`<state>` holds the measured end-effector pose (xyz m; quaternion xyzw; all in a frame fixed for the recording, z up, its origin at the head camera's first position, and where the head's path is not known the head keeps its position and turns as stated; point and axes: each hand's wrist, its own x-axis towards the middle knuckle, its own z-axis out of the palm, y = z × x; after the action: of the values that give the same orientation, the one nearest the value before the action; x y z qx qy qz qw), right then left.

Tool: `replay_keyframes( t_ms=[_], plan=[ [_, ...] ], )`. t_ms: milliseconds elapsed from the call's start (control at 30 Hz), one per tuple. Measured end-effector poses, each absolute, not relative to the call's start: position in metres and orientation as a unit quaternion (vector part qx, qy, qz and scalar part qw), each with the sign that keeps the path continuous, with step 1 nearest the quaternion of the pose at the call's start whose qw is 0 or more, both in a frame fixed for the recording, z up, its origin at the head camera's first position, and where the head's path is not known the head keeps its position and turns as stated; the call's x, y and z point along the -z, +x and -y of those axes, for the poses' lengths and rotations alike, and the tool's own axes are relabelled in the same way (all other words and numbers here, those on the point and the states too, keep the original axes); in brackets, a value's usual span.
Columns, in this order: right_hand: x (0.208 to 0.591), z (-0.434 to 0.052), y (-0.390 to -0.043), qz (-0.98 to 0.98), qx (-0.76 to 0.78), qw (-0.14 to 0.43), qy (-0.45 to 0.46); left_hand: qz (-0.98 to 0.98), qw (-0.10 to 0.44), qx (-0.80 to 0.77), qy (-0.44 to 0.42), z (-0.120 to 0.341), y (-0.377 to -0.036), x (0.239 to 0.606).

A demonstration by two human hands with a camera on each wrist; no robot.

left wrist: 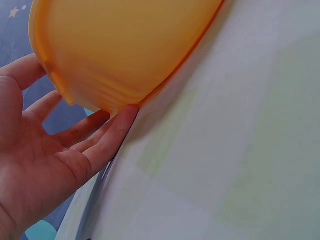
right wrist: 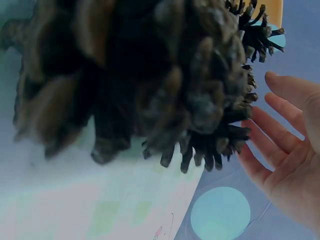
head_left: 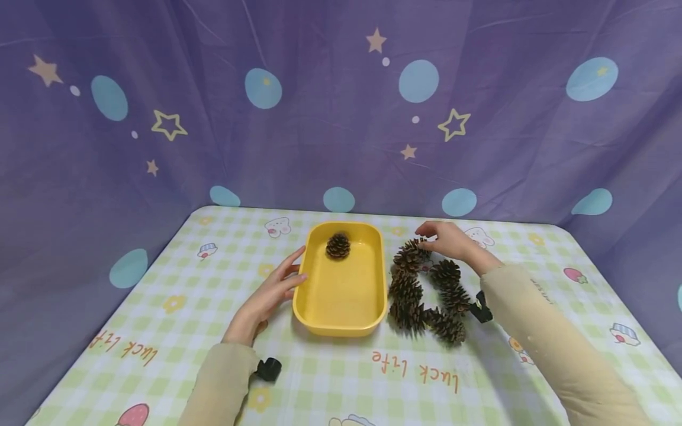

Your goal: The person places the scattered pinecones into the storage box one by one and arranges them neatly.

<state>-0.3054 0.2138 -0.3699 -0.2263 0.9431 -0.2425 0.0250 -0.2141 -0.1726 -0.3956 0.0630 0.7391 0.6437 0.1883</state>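
Left hand (head_left: 270,294) relaxed against yellow tub (head_left: 341,293), right hand (head_left: 450,240) loosely splayed at pinecones (head_left: 406,294).

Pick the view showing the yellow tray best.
Head view: the yellow tray is fully in frame, interior visible. The left wrist view shows only part, cut off; the right wrist view, a sliver behind pinecones.

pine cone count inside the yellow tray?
1: the pine cone near the far end of the yellow tray. Likely none hidden there. The other pine cones lie outside, right of it.
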Motion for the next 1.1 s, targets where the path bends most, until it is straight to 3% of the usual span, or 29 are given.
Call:
replay_keyframes(
  t_ms=[833,1100],
  plan=[
    [0.375,-0.209,-0.306,-0.95,0.222,0.037,-0.218,-0.737,0.191,-0.645,0.071,0.173,-0.214,0.396],
    [0.375,-0.217,-0.307,-0.944,0.23,0.072,-0.226,-0.739,0.191,-0.643,0.063,0.173,-0.214,0.394]
  ],
)
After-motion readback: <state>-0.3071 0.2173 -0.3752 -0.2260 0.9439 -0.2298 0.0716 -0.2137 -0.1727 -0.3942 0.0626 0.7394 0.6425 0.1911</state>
